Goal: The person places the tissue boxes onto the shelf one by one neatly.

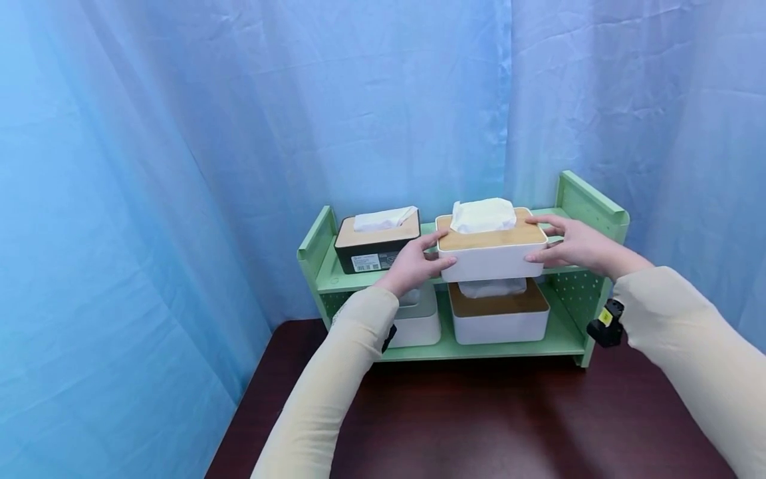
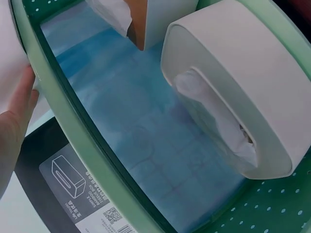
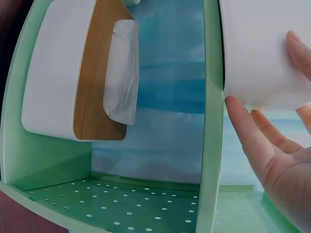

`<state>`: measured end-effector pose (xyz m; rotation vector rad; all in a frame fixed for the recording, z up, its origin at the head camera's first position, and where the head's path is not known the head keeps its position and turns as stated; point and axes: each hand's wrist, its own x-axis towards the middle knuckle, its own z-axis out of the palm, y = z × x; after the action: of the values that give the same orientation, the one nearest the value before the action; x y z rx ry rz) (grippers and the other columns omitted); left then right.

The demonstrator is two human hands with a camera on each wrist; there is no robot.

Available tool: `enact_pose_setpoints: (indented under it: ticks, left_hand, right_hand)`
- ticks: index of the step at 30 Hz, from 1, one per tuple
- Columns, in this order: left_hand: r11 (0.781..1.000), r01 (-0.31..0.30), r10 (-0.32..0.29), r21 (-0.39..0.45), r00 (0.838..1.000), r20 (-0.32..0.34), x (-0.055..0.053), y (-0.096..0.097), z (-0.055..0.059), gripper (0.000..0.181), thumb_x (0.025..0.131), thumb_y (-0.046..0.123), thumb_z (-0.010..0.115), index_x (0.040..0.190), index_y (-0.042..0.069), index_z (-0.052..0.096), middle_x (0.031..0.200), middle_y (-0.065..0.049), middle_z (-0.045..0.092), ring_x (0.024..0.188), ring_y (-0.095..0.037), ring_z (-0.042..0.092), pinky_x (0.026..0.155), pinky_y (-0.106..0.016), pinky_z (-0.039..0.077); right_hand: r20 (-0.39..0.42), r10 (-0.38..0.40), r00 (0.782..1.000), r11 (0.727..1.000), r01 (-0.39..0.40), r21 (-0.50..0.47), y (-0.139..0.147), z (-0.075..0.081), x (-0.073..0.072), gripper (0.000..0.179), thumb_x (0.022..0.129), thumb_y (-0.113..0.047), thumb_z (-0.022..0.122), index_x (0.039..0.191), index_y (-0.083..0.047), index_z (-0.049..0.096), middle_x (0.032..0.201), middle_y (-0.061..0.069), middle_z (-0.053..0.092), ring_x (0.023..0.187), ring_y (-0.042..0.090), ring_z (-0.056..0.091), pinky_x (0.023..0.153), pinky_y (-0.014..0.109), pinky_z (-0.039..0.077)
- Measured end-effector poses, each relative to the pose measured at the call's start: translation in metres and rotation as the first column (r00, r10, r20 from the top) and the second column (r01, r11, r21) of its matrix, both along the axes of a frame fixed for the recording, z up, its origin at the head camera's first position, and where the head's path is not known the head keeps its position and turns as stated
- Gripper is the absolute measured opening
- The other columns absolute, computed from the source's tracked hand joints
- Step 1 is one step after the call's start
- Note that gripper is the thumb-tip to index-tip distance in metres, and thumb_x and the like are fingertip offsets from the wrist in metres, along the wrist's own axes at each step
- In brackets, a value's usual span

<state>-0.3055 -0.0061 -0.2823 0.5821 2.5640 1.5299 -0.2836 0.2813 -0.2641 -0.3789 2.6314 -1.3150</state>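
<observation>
Between my two hands is a white tissue box [image 1: 493, 265] with a light wood lid and a white tissue standing out of its slot. It is at the upper tier of a green shelf [image 1: 598, 203], right of the middle. My left hand [image 1: 417, 263] grips its left end, fingers at the lid's edge and thumb on the front. On the right end, my right hand [image 1: 577, 247] holds it the same way. In the right wrist view the box's white underside [image 3: 265, 58] is close beside the shelf board, with a fingertip right at the board's edge.
A black tissue box [image 1: 378, 241] with a wood lid stands at the upper left. Below are a white tissue box with a grey lid [image 2: 243, 87], partly hidden by my left arm, and another with a brown wood lid [image 1: 503, 326]. The shelf stands on a dark table [image 1: 479, 412] before blue curtains.
</observation>
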Motion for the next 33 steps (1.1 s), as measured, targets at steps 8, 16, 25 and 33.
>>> enact_pose_setpoints:
  ticks: [8, 16, 25, 33]
  left_hand:
    - [0.996, -0.061, 0.056, -0.059, 0.996, -0.073, -0.006, 0.007, -0.002, 0.065, 0.087, 0.016, 0.069, 0.145, 0.022, 0.04, 0.15, -0.003, 0.038, 0.126, -0.029, 0.051, 0.092, -0.035, 0.051]
    - [0.99, -0.13, 0.12, -0.052, 0.98, -0.156, -0.014, 0.01, -0.012, 0.07, 0.087, 0.008, 0.067, 0.148, 0.021, 0.034, 0.145, -0.01, 0.046, 0.119, -0.027, 0.057, 0.093, -0.032, 0.05]
    - [0.986, -0.166, 0.164, -0.006, 0.977, -0.139, -0.014, 0.017, -0.017, 0.073, 0.089, 0.004, 0.063, 0.15, 0.023, 0.029, 0.142, -0.014, 0.048, 0.119, -0.028, 0.057, 0.095, -0.033, 0.048]
    - [0.971, -0.235, 0.238, 0.036, 0.96, -0.149, -0.012, 0.023, -0.023, 0.071, 0.09, 0.004, 0.062, 0.15, 0.021, 0.029, 0.139, -0.014, 0.051, 0.117, -0.027, 0.059, 0.094, -0.033, 0.049]
  right_hand:
    - [-0.035, -0.065, 0.997, 0.998, 0.066, 0.012, -0.005, -0.004, -0.009, 0.087, 0.087, -0.019, 0.069, 0.153, -0.009, 0.012, 0.144, 0.04, 0.018, 0.112, 0.037, 0.053, 0.079, 0.035, 0.055]
    - [-0.152, -0.119, 0.981, 0.991, 0.126, 0.037, -0.011, -0.011, -0.015, 0.085, 0.087, -0.014, 0.068, 0.152, -0.005, 0.013, 0.138, 0.04, 0.027, 0.117, 0.05, 0.048, 0.076, 0.035, 0.056]
    - [-0.238, -0.177, 0.955, 0.981, 0.191, 0.039, -0.015, -0.027, -0.019, 0.086, 0.087, -0.012, 0.067, 0.153, -0.008, 0.011, 0.134, 0.038, 0.034, 0.112, 0.051, 0.051, 0.073, 0.04, 0.055]
    - [-0.295, -0.235, 0.926, 0.968, 0.251, 0.017, -0.019, -0.038, -0.018, 0.088, 0.086, -0.015, 0.069, 0.152, -0.006, 0.012, 0.126, 0.037, 0.043, 0.109, 0.051, 0.052, 0.079, 0.049, 0.052]
